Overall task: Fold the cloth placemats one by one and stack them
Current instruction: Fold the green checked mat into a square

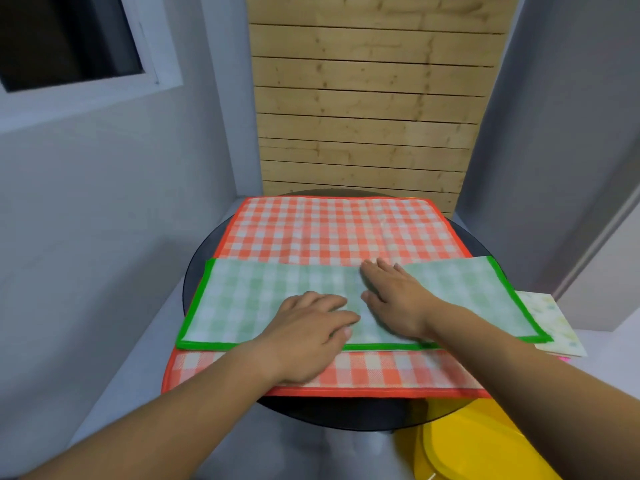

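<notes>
We press green mat (pixel 242 306), mid-frame, folded once into strip atop orange mat (pixel 329 226). Left hand (pixel 311 327), right hand (pixel 391 299) flat, side by side, gripping nothing. Orange mat unfolded; we judge second fold, stacking remain.

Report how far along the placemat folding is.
Done: the green placemat looks folded once, its far edge showing no green border. In hand: the left hand and right hand press it flat on the orange placemat. Left: the orange placemat lies fully spread, unfolded. Whether the pale cloth at the right is a stack, I cannot tell.
</notes>
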`<state>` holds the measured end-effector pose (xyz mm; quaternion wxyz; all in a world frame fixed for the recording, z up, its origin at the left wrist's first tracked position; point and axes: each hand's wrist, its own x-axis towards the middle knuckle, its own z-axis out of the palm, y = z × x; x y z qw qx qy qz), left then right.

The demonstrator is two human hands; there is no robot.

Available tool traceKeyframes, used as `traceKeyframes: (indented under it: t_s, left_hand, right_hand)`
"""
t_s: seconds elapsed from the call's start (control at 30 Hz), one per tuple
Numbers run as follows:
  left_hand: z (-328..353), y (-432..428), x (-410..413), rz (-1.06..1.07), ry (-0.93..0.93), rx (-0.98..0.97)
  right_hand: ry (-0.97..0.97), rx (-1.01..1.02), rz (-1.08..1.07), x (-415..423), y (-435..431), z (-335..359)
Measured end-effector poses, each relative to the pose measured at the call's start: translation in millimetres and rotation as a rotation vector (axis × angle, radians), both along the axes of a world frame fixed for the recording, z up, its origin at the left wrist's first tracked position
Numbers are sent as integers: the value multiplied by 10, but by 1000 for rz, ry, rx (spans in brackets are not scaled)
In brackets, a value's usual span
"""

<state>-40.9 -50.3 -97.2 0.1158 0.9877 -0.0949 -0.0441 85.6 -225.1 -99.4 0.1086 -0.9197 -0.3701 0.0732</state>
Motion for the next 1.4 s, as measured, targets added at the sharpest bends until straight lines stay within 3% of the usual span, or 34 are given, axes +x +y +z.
traceKeyframes:
  t_s: [0.3, 0.47, 0.9, 1.03, 1.2, 1.3, 1.4]
  left_hand:
    - [80, -5, 447, 66, -76, 23]
    - [-34, -133, 697, 102, 67, 31]
    - [-188, 645, 309, 651, 35, 56]
    - [-160, 882, 189, 724, 44, 119]
    - [-143, 783, 210, 679, -18, 238]
    - [-79, 567, 347, 410, -118, 120]
    - [-47, 259, 554, 197, -98, 25]
  right_hand:
    - [-89, -4, 7, 66, -16, -226]
    - [-88, 14, 5, 79, -27, -249]
    - [-117, 3, 8, 113, -46, -242]
    - [-100, -1, 9, 96, -40, -226]
    - [-98, -6, -4, 86, -13, -226]
    - [-100, 0, -2, 90, -7, -237]
    - [-95, -5, -1, 96, 5, -251]
